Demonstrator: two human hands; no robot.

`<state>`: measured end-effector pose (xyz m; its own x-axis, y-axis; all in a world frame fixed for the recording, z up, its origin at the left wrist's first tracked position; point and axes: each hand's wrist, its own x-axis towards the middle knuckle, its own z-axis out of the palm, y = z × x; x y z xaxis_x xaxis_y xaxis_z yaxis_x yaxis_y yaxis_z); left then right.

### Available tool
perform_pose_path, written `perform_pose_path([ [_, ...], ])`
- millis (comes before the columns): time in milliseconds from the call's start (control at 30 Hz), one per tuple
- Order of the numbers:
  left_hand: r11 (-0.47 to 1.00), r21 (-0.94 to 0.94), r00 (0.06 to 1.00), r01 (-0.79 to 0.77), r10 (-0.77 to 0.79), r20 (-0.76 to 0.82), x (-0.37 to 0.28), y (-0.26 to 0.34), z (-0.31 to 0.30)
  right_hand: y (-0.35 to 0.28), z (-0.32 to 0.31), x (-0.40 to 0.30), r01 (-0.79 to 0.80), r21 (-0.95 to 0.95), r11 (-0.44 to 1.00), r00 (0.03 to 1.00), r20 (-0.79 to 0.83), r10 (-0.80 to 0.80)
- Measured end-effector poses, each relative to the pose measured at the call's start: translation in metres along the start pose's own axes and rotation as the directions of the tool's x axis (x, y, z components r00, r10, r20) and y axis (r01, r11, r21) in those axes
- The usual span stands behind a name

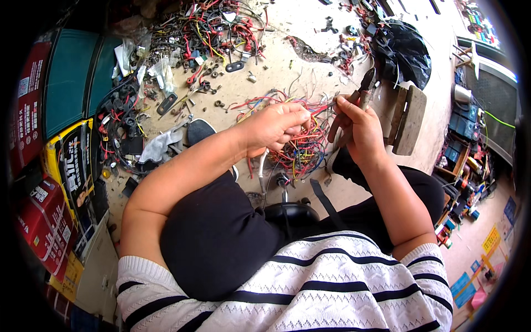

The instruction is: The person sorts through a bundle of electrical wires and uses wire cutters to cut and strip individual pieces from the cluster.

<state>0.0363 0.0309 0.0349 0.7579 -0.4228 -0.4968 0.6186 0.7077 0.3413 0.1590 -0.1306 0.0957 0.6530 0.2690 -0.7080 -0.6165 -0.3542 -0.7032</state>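
Note:
My left hand (282, 124) is closed around a thin red wire (321, 110) that stretches across to my right hand (356, 120). A white cable piece (261, 168) hangs beneath the left hand. The right hand grips pliers (360, 97), their dark jaws pointing up and away from me, and pinches the wire's far end between thumb and finger. Whether the jaws touch the wire cannot be told. Below and between the hands, a tangled pile of red, yellow and blue wires (303, 153) lies on the floor.
Cable scraps (207, 31) and connectors cover the floor ahead. A grey glove (161, 145) lies by my left shoe (200, 132). To the right stand a wooden block (409, 120) and a black plastic bag (404, 52). Boxes (45, 224) line the left side; shelves with tools (460, 166) are far right.

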Motion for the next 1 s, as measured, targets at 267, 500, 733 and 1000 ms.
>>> perform_pose_path([
  [267,0.981,-0.044,0.959,-0.191,0.177,-0.223,-0.01,-0.012,-0.017,0.018,-0.003,-0.006,0.049,-0.441,0.896,0.977,0.207,0.049],
  [500,0.967,0.07,0.933,-0.244,0.254,-0.254,-0.008,-0.013,-0.013,0.034,-0.002,-0.012,0.02,-0.565,0.825,0.958,0.246,0.145],
  [733,0.897,0.32,0.892,-0.304,0.386,-0.234,-0.001,-0.018,-0.015,0.03,-0.003,-0.003,-0.009,-0.382,0.924,0.975,0.2,0.092],
  [1000,0.72,0.581,0.801,-0.381,0.57,-0.181,0.004,-0.027,-0.021,0.038,0.006,-0.021,0.109,-0.707,0.699,0.908,0.356,0.219],
])
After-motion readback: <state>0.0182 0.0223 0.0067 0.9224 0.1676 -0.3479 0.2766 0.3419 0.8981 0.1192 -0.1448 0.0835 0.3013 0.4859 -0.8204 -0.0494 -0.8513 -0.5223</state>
